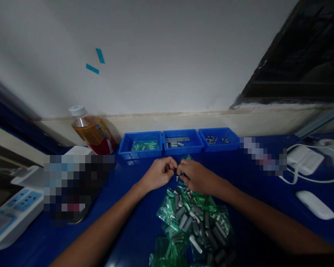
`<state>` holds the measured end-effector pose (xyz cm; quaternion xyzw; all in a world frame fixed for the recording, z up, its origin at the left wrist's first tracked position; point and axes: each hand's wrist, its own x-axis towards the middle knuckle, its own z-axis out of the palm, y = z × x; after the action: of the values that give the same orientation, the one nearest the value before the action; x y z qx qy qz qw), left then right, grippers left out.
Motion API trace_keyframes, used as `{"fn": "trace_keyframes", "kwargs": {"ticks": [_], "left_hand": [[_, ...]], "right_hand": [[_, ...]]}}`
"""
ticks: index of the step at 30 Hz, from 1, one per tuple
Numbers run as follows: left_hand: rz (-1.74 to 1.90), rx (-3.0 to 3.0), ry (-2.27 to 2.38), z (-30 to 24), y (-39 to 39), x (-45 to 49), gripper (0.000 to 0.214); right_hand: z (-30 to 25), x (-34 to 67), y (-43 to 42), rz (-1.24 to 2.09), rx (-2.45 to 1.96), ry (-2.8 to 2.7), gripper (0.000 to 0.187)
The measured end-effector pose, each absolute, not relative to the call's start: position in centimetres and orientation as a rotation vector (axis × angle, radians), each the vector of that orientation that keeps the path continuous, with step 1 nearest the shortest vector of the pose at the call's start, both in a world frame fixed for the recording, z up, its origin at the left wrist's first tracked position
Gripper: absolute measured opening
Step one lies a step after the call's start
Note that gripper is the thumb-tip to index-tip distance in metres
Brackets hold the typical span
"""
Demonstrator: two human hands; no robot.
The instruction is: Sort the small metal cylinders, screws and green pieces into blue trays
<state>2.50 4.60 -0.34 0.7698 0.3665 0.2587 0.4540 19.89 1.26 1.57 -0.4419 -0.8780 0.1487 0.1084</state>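
Observation:
Both my hands meet over the blue table, just in front of three blue trays. My left hand (158,172) is curled, fingertips pinched toward the right one. My right hand (196,176) is also pinched, and a small grey metal piece (177,178) shows between the two hands' fingertips. Below my hands lies a heap of small green plastic bags (193,218) holding grey metal pieces.
Three blue trays stand at the wall: the left tray (140,144) holds green bits, the middle tray (182,141) grey bars, the right tray (218,139) small screws. A bottle of amber liquid (90,129) leans at left. White power strips (15,207) and adapters (306,159) flank the table.

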Motion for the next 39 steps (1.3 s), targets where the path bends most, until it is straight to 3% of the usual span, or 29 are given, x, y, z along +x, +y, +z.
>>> {"fn": "trace_keyframes", "kwargs": {"ticks": [7,14,19,31,35,39], "left_hand": [[0.670,1.894,0.854,-0.5,4.6,2.2,0.026],[0.726,1.939,0.842,-0.3,4.0,2.4,0.019],[0.794,1.979,0.907,-0.1,3.7,2.5,0.018],[0.816,1.929,0.944,0.1,3.8,2.2,0.024],[0.784,1.939,0.960,0.1,3.9,2.3,0.025],[0.735,1.984,0.942,0.3,3.8,2.3,0.025]], "right_hand": [[1.5,20.1,0.5,0.426,-1.215,-2.378,0.021],[1.1,18.8,0.5,0.793,-1.278,-1.669,0.005],[0.6,18.6,0.7,0.949,-1.212,-1.539,0.011],[2.9,20.5,1.6,0.290,-1.140,-2.077,0.017],[6.4,21.4,6.0,0.136,-1.515,-2.076,0.020],[8.3,21.3,11.2,0.275,-1.921,-2.416,0.029]]}}
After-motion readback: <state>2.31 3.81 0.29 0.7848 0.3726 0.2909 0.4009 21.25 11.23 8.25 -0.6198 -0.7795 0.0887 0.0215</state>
